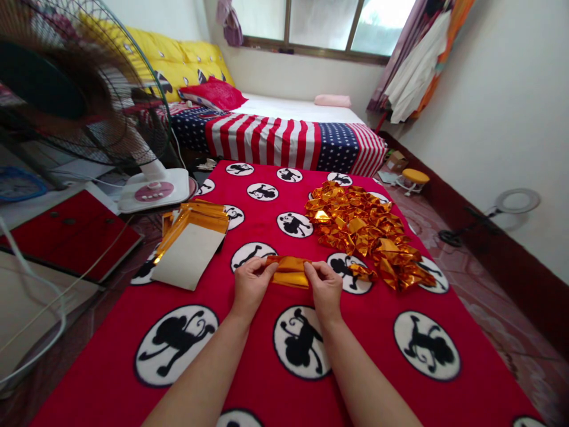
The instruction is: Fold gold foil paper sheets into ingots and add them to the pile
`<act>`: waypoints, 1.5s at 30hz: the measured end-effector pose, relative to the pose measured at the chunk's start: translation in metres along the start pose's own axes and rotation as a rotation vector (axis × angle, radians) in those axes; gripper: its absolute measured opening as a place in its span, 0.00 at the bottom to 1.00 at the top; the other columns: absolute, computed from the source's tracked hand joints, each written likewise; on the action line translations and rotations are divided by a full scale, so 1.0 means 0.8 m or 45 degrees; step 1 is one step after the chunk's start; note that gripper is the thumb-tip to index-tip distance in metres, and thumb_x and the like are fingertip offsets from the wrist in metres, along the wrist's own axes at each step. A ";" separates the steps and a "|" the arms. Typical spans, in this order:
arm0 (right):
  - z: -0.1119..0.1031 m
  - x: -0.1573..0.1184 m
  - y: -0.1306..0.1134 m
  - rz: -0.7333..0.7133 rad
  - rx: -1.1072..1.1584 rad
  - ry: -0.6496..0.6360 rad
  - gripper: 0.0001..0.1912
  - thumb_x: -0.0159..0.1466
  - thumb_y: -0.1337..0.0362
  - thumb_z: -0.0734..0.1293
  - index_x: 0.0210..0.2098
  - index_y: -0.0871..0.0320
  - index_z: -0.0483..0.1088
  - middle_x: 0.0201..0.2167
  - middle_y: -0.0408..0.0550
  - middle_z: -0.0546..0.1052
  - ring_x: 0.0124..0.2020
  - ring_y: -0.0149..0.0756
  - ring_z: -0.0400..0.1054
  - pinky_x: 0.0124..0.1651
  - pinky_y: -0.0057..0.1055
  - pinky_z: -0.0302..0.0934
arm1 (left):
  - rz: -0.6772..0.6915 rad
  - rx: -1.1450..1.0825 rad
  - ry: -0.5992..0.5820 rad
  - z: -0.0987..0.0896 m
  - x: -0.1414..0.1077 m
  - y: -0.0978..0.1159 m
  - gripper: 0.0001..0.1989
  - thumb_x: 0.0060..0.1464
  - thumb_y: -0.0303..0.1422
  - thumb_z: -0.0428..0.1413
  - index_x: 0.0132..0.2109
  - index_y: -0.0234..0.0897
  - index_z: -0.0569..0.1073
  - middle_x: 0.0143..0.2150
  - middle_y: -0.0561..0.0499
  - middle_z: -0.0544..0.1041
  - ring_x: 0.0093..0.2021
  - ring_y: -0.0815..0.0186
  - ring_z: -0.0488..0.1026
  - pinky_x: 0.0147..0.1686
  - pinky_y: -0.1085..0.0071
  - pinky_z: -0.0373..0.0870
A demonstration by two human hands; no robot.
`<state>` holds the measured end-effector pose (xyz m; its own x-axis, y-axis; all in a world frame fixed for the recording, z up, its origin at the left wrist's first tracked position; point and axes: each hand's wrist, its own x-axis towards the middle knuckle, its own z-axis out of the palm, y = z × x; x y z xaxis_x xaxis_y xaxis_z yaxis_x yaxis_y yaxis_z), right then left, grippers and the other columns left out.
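Between my two hands a sheet of gold foil paper (290, 274) is stretched low over the red cloth, its layers lying in a narrow folded strip. My left hand (253, 283) pinches its left end between thumb and fingers. The right end is pinched the same way by my right hand (324, 284). Off to the right lies a heap of folded gold foil pieces (355, 222), and one small foil piece (362, 273) sits apart near my right hand. On the left rests a stack of flat foil sheets (200, 210) with a pale sheet (189, 255) on top.
The red cloth (355, 367) with monkey circles covers the table. A fan (153, 187) stands at the left beside a red panel (75, 228). Behind the table is a bed (275, 139). A yellow stool (415, 176) and a ring light (518, 200) stand along the right wall.
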<state>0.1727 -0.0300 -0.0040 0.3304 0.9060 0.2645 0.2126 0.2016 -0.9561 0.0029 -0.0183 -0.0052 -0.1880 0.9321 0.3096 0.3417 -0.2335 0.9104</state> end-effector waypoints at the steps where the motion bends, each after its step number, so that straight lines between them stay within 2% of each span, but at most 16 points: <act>1: 0.000 0.001 0.000 -0.012 -0.043 -0.018 0.14 0.61 0.56 0.68 0.24 0.59 0.72 0.23 0.41 0.70 0.26 0.31 0.62 0.31 0.28 0.56 | 0.027 0.095 0.003 -0.001 0.001 -0.001 0.09 0.53 0.36 0.60 0.31 0.35 0.79 0.28 0.51 0.77 0.29 0.68 0.72 0.30 0.73 0.66; 8: -0.004 0.010 -0.002 -0.049 -0.591 -0.162 0.13 0.61 0.57 0.66 0.23 0.57 0.75 0.23 0.42 0.74 0.25 0.31 0.65 0.31 0.28 0.54 | 0.054 0.795 -0.123 -0.007 0.002 0.007 0.09 0.54 0.37 0.59 0.30 0.39 0.79 0.31 0.50 0.80 0.35 0.60 0.73 0.37 0.65 0.62; 11: -0.005 0.014 -0.006 -0.036 -0.791 -0.217 0.13 0.61 0.57 0.66 0.24 0.55 0.75 0.24 0.43 0.76 0.26 0.32 0.67 0.31 0.28 0.54 | 0.050 0.959 -0.165 -0.006 0.000 0.015 0.08 0.55 0.38 0.58 0.32 0.40 0.79 0.33 0.49 0.80 0.38 0.57 0.74 0.39 0.62 0.61; 14: -0.005 0.018 -0.011 0.031 -0.874 -0.268 0.12 0.60 0.57 0.66 0.24 0.55 0.75 0.24 0.43 0.77 0.26 0.33 0.68 0.30 0.27 0.53 | 0.055 1.042 -0.190 -0.005 -0.001 0.019 0.09 0.56 0.39 0.58 0.33 0.40 0.78 0.33 0.49 0.80 0.39 0.55 0.73 0.40 0.60 0.61; 18: -0.004 0.026 -0.016 0.156 -0.927 -0.341 0.11 0.57 0.57 0.67 0.23 0.55 0.74 0.23 0.42 0.77 0.26 0.33 0.68 0.28 0.27 0.51 | 0.021 1.039 -0.199 -0.003 -0.001 0.020 0.07 0.55 0.38 0.59 0.38 0.40 0.76 0.34 0.50 0.79 0.39 0.55 0.73 0.41 0.60 0.61; 21: -0.004 0.033 -0.018 0.227 -0.944 -0.363 0.07 0.55 0.59 0.69 0.26 0.55 0.73 0.21 0.40 0.75 0.25 0.32 0.68 0.27 0.27 0.50 | 0.018 0.959 -0.139 -0.001 0.000 0.020 0.16 0.53 0.35 0.61 0.48 0.40 0.73 0.40 0.48 0.77 0.43 0.56 0.73 0.43 0.61 0.63; 23: -0.004 0.037 -0.019 0.231 -0.953 -0.353 0.07 0.53 0.61 0.71 0.30 0.55 0.72 0.21 0.38 0.74 0.24 0.31 0.67 0.27 0.26 0.49 | 0.087 0.925 -0.102 0.000 0.000 0.020 0.20 0.52 0.32 0.62 0.53 0.40 0.71 0.46 0.46 0.75 0.47 0.56 0.71 0.45 0.62 0.63; 25: -0.003 0.038 -0.021 0.215 -0.977 -0.366 0.06 0.53 0.62 0.70 0.31 0.54 0.72 0.22 0.37 0.73 0.25 0.30 0.66 0.27 0.26 0.48 | 0.197 0.912 -0.135 0.001 0.001 0.019 0.15 0.53 0.30 0.60 0.49 0.42 0.74 0.47 0.46 0.74 0.49 0.57 0.70 0.45 0.61 0.63; 27: -0.001 0.036 -0.023 0.204 -1.009 -0.402 0.02 0.54 0.64 0.68 0.29 0.53 0.73 0.24 0.38 0.74 0.26 0.30 0.67 0.27 0.26 0.47 | 0.307 0.897 -0.229 0.000 0.002 0.016 0.07 0.55 0.28 0.59 0.41 0.44 0.77 0.43 0.48 0.74 0.47 0.58 0.69 0.44 0.61 0.62; 30: 0.001 0.033 -0.026 0.205 -1.039 -0.446 0.07 0.56 0.65 0.66 0.30 0.49 0.77 0.27 0.39 0.77 0.29 0.31 0.69 0.29 0.27 0.48 | 0.382 0.855 -0.339 -0.002 0.004 0.011 0.07 0.57 0.27 0.57 0.35 0.44 0.79 0.40 0.50 0.77 0.44 0.59 0.69 0.42 0.61 0.61; 34: 0.004 0.033 -0.030 0.220 -1.081 -0.474 0.12 0.56 0.67 0.65 0.32 0.47 0.79 0.32 0.42 0.80 0.34 0.34 0.72 0.31 0.28 0.51 | 0.340 0.791 -0.396 -0.007 0.009 0.007 0.06 0.57 0.31 0.58 0.37 0.45 0.80 0.41 0.51 0.79 0.45 0.59 0.70 0.44 0.60 0.60; 40: 0.007 0.027 -0.031 0.191 -1.076 -0.418 0.08 0.55 0.60 0.68 0.31 0.49 0.80 0.34 0.45 0.79 0.33 0.38 0.72 0.29 0.29 0.52 | 0.263 0.776 -0.451 -0.011 0.007 0.013 0.05 0.53 0.36 0.61 0.38 0.46 0.81 0.43 0.50 0.79 0.48 0.58 0.70 0.46 0.60 0.61; 45: 0.006 0.022 -0.027 0.139 -1.077 -0.403 0.07 0.54 0.61 0.69 0.32 0.49 0.79 0.34 0.44 0.78 0.33 0.36 0.72 0.30 0.28 0.53 | 0.249 0.750 -0.448 -0.013 0.007 0.011 0.07 0.53 0.37 0.61 0.39 0.46 0.81 0.44 0.50 0.79 0.48 0.57 0.70 0.47 0.60 0.62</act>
<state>0.1697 -0.0167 0.0206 0.1467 0.9891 0.0112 0.8401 -0.1186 -0.5294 -0.0045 -0.0182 0.0073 0.2017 0.9457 0.2549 0.7981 -0.3096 0.5169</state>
